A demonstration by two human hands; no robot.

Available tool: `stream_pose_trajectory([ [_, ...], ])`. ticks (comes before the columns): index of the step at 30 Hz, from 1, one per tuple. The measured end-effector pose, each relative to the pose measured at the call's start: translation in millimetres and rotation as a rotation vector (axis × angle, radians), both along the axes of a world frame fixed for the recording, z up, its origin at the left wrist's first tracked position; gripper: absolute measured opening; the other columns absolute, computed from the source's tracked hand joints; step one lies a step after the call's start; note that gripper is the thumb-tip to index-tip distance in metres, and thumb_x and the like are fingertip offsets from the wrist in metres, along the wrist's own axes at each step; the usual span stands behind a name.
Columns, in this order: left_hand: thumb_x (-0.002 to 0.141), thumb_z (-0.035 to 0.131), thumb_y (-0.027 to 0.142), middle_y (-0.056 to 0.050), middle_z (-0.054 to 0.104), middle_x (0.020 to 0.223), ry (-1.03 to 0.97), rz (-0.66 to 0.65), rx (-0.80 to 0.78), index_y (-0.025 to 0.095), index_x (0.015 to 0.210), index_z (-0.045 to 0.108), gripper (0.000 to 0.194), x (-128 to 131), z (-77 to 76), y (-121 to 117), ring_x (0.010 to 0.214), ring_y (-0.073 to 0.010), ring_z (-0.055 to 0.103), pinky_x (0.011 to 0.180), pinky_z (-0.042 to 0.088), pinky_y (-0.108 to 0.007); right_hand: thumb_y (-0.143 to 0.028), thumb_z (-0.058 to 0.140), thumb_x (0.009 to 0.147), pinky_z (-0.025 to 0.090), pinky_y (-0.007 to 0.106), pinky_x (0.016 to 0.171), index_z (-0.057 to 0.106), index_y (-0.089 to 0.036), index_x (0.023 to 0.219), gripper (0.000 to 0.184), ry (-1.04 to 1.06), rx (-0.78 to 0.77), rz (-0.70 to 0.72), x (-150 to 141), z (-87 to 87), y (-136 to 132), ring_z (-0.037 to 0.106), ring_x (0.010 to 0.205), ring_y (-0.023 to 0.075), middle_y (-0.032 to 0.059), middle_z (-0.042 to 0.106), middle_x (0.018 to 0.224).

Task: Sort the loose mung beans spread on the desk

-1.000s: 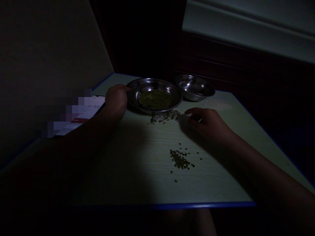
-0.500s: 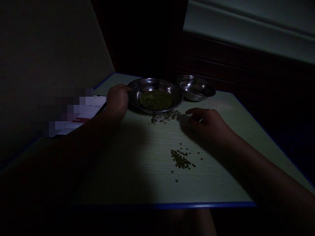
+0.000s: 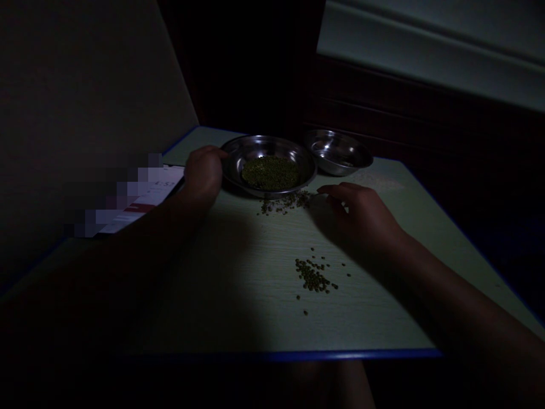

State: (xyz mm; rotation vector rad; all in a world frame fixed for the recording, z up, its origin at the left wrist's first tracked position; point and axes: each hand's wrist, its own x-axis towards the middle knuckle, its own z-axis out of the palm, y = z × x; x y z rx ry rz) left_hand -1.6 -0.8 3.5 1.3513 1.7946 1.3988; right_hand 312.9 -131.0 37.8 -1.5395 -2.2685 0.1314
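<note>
My left hand (image 3: 205,173) is closed on the left rim of a steel bowl (image 3: 230,162), fingertips at its edge. Inside the bowl lies a heap of green mung beans (image 3: 270,173). Just in front of it, more beans mixed with pale bits (image 3: 283,204) are scattered on the table. My right hand (image 3: 355,207) is at the right end of that scatter, thumb and fingers drawn together in a pinch. Whatever may be between its fingertips is too small and dark to make out. A separate small pile of beans (image 3: 313,277) lies nearer to me.
A second steel bowl (image 3: 340,168) stands behind to the right, with something dark and unclear inside. At the left a lit, partly blurred screen (image 3: 147,199) leans by the wall. The pale table (image 3: 238,318) has a blue edge. The room is very dim.
My right hand has shifted slightly up and left, its fingertips now closer to the scattered beans by the bowl. My left hand and the bowls stay where they were.
</note>
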Motion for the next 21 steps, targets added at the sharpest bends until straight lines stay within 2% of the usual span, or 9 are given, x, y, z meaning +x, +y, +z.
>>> stream_pose_trajectory([
  [2, 0.086, 0.067, 0.017, -0.015, 0.089, 0.121, 0.008, -0.002, 0.011, 0.024, 0.081, 0.072, 0.01, -1, -1.3, 0, 0.133, -0.0367, 0.081, 0.129, 0.058, -0.047, -0.007, 0.063, 0.109, 0.067, 0.042, 0.099, 0.097, -0.02, 0.15, 0.055, -0.01, 0.008, -0.001, -1, 0.7, 0, 0.09, 0.113, 0.0348, 0.0203, 0.097, 0.132],
  [8, 0.081, 0.068, 0.021, -0.01, 0.087, 0.107, 0.01, -0.001, 0.051, 0.024, 0.085, 0.079, 0.013, -8, -10.5, 7, 0.123, -0.0357, 0.08, 0.127, 0.06, -0.048, 0.002, 0.062, 0.107, 0.063, 0.041, 0.1, 0.099, -0.021, 0.143, 0.056, -0.083, 0.019, 0.049, -4, 2.0, 1, 0.088, 0.113, 0.0338, 0.0189, 0.096, 0.129],
  [12, 0.08, 0.068, 0.021, -0.01, 0.087, 0.108, -0.007, 0.015, 0.036, 0.025, 0.086, 0.08, 0.015, -9, -11.8, 10, 0.123, -0.0366, 0.08, 0.128, 0.06, -0.051, 0.004, 0.063, 0.107, 0.062, 0.043, 0.105, 0.1, -0.021, 0.137, 0.054, -0.095, 0.027, 0.088, -4, 1.7, 2, 0.087, 0.115, 0.0341, 0.0183, 0.096, 0.128],
  [18, 0.084, 0.066, 0.018, -0.013, 0.089, 0.119, 0.006, -0.014, 0.043, 0.023, 0.083, 0.076, 0.012, -7, -9.0, 6, 0.128, -0.035, 0.08, 0.126, 0.06, -0.046, 0.006, 0.059, 0.105, 0.062, 0.046, 0.107, 0.1, -0.019, 0.139, 0.058, -0.103, 0.012, 0.123, -1, 4.6, 1, 0.087, 0.117, 0.0353, 0.0199, 0.096, 0.128],
  [21, 0.083, 0.066, 0.018, -0.012, 0.087, 0.117, -0.02, 0.004, 0.013, 0.025, 0.082, 0.075, 0.011, -6, -7.8, 5, 0.127, -0.0358, 0.081, 0.125, 0.06, -0.048, 0.006, 0.06, 0.105, 0.062, 0.048, 0.108, 0.1, -0.02, 0.137, 0.058, -0.104, 0.002, 0.148, 2, 7.0, 0, 0.087, 0.117, 0.036, 0.0202, 0.096, 0.13],
])
